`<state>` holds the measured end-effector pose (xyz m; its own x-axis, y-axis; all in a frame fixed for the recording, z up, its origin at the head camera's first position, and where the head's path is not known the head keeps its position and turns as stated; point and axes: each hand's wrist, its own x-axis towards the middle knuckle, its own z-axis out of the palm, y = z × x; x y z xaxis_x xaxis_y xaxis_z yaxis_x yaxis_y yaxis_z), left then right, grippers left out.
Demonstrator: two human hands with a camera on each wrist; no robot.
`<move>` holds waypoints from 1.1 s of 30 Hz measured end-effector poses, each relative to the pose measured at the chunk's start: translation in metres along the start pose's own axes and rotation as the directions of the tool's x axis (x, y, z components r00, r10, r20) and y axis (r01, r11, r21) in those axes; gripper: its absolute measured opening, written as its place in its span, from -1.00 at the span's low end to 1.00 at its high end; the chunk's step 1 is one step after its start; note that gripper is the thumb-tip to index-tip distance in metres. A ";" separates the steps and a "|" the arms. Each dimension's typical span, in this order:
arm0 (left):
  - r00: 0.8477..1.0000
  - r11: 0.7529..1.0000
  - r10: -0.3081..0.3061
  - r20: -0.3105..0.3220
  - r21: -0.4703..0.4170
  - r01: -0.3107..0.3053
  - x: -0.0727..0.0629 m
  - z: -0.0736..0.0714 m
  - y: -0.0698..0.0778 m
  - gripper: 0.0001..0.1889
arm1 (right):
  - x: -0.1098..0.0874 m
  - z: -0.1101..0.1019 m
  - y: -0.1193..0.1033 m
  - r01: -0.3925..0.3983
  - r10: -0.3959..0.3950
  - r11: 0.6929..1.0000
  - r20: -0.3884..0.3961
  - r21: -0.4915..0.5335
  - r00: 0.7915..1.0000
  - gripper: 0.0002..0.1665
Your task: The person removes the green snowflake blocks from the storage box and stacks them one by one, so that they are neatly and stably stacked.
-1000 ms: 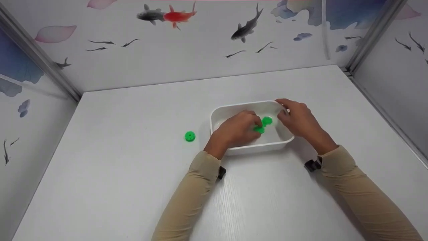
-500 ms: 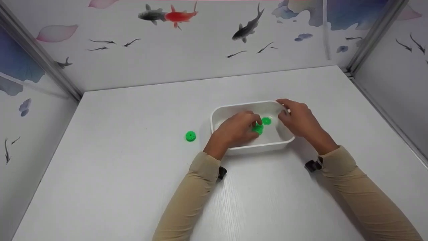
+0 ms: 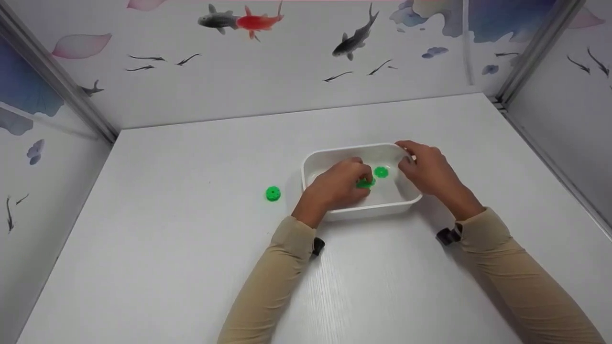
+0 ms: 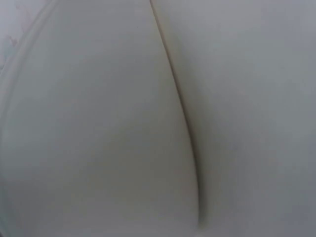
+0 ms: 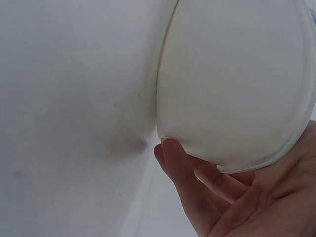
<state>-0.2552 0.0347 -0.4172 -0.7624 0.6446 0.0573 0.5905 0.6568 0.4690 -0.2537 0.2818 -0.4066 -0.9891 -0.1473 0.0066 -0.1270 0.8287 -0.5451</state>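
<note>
A white plastic bin [image 3: 344, 150] stands on the table, with my left hand [image 3: 337, 184] reaching into it. Thumb and fingers of that hand pinch a small green toothed disc [image 3: 365, 183], partly covered by the fingers. Just beyond it, another green disc [image 3: 381, 172] lies on the bin's floor. My right hand [image 3: 428, 167] grips the bin's right end, thumb inside the rim. In the right wrist view its fingers [image 5: 178, 165] curl against the outside of the wall. The left wrist view shows only the bin's outer wall [image 4: 98, 118] and the table; the hand is hidden there.
Left of the bin, a green disc with a central hole [image 3: 273, 193] lies on the white table [image 3: 191, 239]. Panels printed with fish [image 3: 306, 91] enclose the table at the back and both sides.
The green disc in my left hand has shifted left and toward me, apart from the disc on the bin's floor, and its tilt has changed. My right hand stays on the bin.
</note>
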 end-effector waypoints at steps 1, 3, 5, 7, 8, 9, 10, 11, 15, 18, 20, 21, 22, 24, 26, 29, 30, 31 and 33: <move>1.000 1.000 0.000 -0.003 0.007 0.000 0.000 0.000 0.000 -0.82 | 0.000 0.000 0.000 0.004 -0.004 1.000 -0.002 -0.001 1.000 -0.38; 1.000 1.000 -0.004 -0.007 0.023 0.004 0.000 -0.001 0.001 -0.82 | 0.000 0.000 0.001 0.011 -0.012 1.000 -0.007 -0.004 1.000 -0.38; 1.000 0.999 -0.011 -0.008 0.036 0.011 -0.001 -0.001 0.003 -0.80 | 0.000 0.000 0.001 0.018 -0.018 1.000 -0.008 -0.004 1.000 -0.37; 1.000 0.999 -0.026 -0.009 0.045 0.026 -0.002 -0.002 0.004 -0.78 | 0.000 0.000 0.001 0.022 -0.022 1.000 -0.008 0.001 1.000 -0.37; 0.999 0.998 -0.033 -0.009 0.046 0.033 -0.002 -0.002 0.004 -0.77 | 0.000 0.000 0.001 0.021 -0.021 1.000 -0.008 0.003 1.000 -0.37; 0.999 0.998 -0.039 -0.010 0.046 0.040 -0.003 -0.002 0.005 -0.75 | 0.000 0.000 0.001 0.021 -0.021 1.000 -0.008 0.007 1.000 -0.37; 0.999 0.998 -0.046 -0.010 0.045 0.046 -0.003 -0.002 0.005 -0.74 | 0.000 0.000 0.001 0.020 -0.020 1.000 -0.008 0.011 1.000 -0.37; 0.999 0.998 -0.051 -0.011 0.044 0.052 -0.003 -0.003 0.006 -0.72 | 0.000 0.000 0.001 0.021 -0.021 1.000 -0.007 0.013 1.000 -0.38; 0.998 0.997 -0.065 -0.011 0.043 0.065 -0.005 -0.003 0.007 -0.67 | 0.000 0.000 0.000 0.023 -0.023 1.000 -0.004 0.017 1.000 -0.38; 0.997 0.996 -0.073 -0.024 0.051 0.074 -0.005 -0.004 0.007 -0.66 | 0.000 0.000 -0.001 0.020 -0.020 1.000 -0.005 0.015 1.000 -0.38; 0.996 0.995 -0.083 -0.039 0.054 0.085 -0.006 -0.004 0.008 -0.65 | 0.000 0.000 -0.001 0.016 -0.016 1.000 -0.007 0.014 1.000 -0.38; 0.995 0.994 -0.088 -0.048 0.053 0.091 -0.006 -0.005 0.008 -0.66 | 0.000 0.000 -0.001 0.015 -0.015 1.000 -0.008 0.013 1.000 -0.38; 0.994 0.994 -0.097 -0.054 0.051 0.100 -0.006 -0.006 0.010 -0.65 | 0.000 0.000 -0.001 0.013 -0.012 1.000 -0.008 0.011 1.000 -0.38; 0.992 0.993 -0.108 -0.068 0.043 0.112 -0.005 -0.007 0.011 -0.65 | 0.000 -0.001 -0.002 0.006 -0.006 1.000 -0.004 0.010 1.000 -0.38; 0.990 0.992 -0.116 -0.080 0.028 0.119 -0.006 -0.008 0.011 -0.65 | 0.000 -0.001 -0.002 -0.003 0.003 1.000 0.000 0.009 1.000 -0.37; 0.990 0.994 -0.107 -0.095 -0.006 0.107 -0.008 -0.010 0.010 -0.65 | 0.000 0.000 -0.002 -0.019 0.019 1.000 0.005 0.005 1.000 -0.37; 0.990 0.995 -0.101 -0.100 -0.014 0.100 -0.008 -0.011 0.009 -0.66 | 0.000 0.000 -0.002 -0.016 0.016 1.000 0.001 0.004 1.000 -0.37; 0.990 0.996 -0.093 -0.105 -0.021 0.092 -0.009 -0.011 0.008 -0.67 | 0.000 0.000 -0.001 -0.013 0.013 1.000 -0.003 0.002 1.000 -0.37; 0.990 0.997 -0.076 -0.119 -0.027 0.073 -0.010 -0.013 0.005 -0.68 | -0.001 0.001 0.000 -0.001 0.001 1.000 -0.015 0.000 1.000 -0.37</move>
<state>-0.2480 0.0264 -0.4038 -0.8309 0.5421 0.1257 0.5260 0.6913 0.4954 -0.2531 0.2814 -0.4075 -0.9902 -0.1385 0.0184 -0.1261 0.8290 -0.5449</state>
